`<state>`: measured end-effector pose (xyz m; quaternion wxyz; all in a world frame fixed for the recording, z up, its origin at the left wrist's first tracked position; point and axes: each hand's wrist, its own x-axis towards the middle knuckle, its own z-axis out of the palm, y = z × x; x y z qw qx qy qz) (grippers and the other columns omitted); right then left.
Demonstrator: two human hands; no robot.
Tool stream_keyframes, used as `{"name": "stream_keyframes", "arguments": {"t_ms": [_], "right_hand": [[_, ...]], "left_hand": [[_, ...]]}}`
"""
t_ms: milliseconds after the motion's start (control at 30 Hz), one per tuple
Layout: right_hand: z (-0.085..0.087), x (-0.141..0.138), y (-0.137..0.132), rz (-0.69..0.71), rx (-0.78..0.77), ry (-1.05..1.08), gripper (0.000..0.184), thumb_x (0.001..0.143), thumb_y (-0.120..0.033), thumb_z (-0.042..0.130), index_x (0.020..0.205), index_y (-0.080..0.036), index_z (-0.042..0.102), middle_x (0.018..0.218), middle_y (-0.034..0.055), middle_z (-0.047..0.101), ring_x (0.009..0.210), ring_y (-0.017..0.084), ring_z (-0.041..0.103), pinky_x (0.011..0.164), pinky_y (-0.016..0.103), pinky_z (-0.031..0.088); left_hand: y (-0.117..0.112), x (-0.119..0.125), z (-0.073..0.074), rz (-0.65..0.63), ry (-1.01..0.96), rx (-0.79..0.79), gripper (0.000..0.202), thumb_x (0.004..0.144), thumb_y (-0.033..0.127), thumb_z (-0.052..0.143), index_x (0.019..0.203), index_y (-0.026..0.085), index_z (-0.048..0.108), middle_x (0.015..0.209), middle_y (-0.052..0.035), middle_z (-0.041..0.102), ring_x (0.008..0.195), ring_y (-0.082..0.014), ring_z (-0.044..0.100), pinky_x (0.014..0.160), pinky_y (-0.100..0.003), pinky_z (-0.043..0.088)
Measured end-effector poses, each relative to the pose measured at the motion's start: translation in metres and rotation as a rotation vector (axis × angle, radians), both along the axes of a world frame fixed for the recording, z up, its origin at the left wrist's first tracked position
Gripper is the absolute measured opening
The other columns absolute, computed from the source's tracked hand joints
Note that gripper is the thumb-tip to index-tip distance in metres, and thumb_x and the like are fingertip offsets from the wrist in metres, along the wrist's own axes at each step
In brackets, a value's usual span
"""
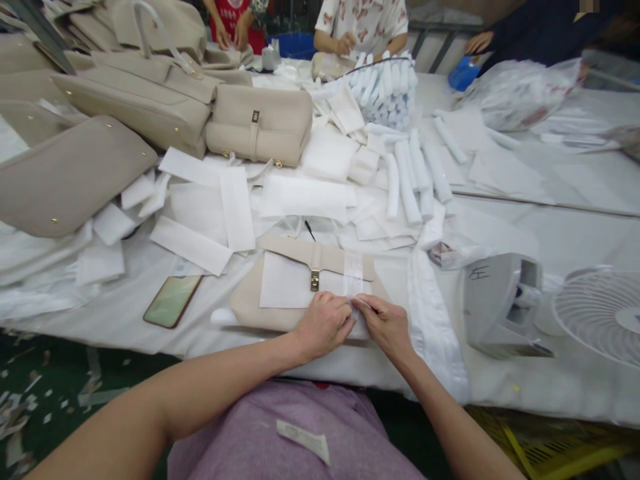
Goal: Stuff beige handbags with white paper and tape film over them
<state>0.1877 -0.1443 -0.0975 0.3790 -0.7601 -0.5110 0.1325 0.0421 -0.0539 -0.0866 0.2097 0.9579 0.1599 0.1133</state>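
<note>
1. Find the beige bag (270, 319) lying on the counter (505, 393), front face up, close to the near edge. Take this bag as landmark for all places below.
2. Note on the bag a flap (295, 251), a metal clasp (315, 280) at about mid-width, a white sheet (285, 283) under the flap and a translucent white strip (353, 272) running across the flap, right of the clasp.
3. Observe both hands close together at the bag's near side, by the strip's lower end. Record right hand (385, 321) with thumb and finger pinched on the strip; left hand (325, 323) with fingers curled inward. Cannot tell the left grip, fingertips being partly hidden.
4. Record left of the bag: a phone (173, 301), lying flat.
5. Record right of the bag: a long white band (435, 327), then a grey machine (493, 307), then a white fan (610, 313).
6. Record beyond the bag: loose foam sheets (310, 195), foam tubes (403, 180) and, farther left, a closed bag with a turn-lock (260, 127).
7. Note well beyond the bag a co-worker in a patterned shirt (370, 20).
</note>
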Motion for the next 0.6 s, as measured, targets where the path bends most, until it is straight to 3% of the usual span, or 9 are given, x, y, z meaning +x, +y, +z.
{"name": "stream_keyframes", "arguments": {"t_ms": [133, 433, 600], "right_hand": [[0.001, -0.003, 0.004, -0.043, -0.001, -0.03, 0.022, 0.086, -0.037, 0.053, 0.081, -0.024, 0.071, 0.086, 0.0012, 0.072, 0.077, 0.021, 0.068, 0.071, 0.033, 0.054], [-0.003, -0.005, 0.007, -0.103, 0.015, -0.063, 0.019, 0.083, -0.036, 0.056, 0.078, -0.023, 0.069, 0.08, 0.0017, 0.072, 0.072, 0.021, 0.066, 0.068, 0.032, 0.05], [0.002, -0.002, 0.01, -0.102, -0.089, -0.017, 0.021, 0.081, -0.035, 0.053, 0.073, -0.023, 0.069, 0.069, -0.0007, 0.07, 0.062, 0.018, 0.064, 0.059, 0.028, 0.045]], "left_hand": [[-0.001, 0.003, -0.004, 0.02, 0.025, 0.036, 0.013, 0.091, 0.022, 0.043, 0.088, 0.017, 0.055, 0.095, -0.0055, 0.057, 0.086, -0.0188, 0.048, 0.08, -0.035, 0.041], [-0.002, 0.001, -0.009, 0.046, -0.021, 0.101, 0.017, 0.092, 0.022, 0.041, 0.102, 0.015, 0.054, 0.11, -0.0094, 0.056, 0.097, -0.0198, 0.051, 0.084, -0.035, 0.044], [-0.008, -0.009, -0.008, -0.199, -0.111, 0.429, 0.029, 0.094, 0.017, 0.035, 0.115, 0.014, 0.054, 0.136, -0.0118, 0.045, 0.128, -0.0246, 0.037, 0.103, -0.044, 0.032]]}}
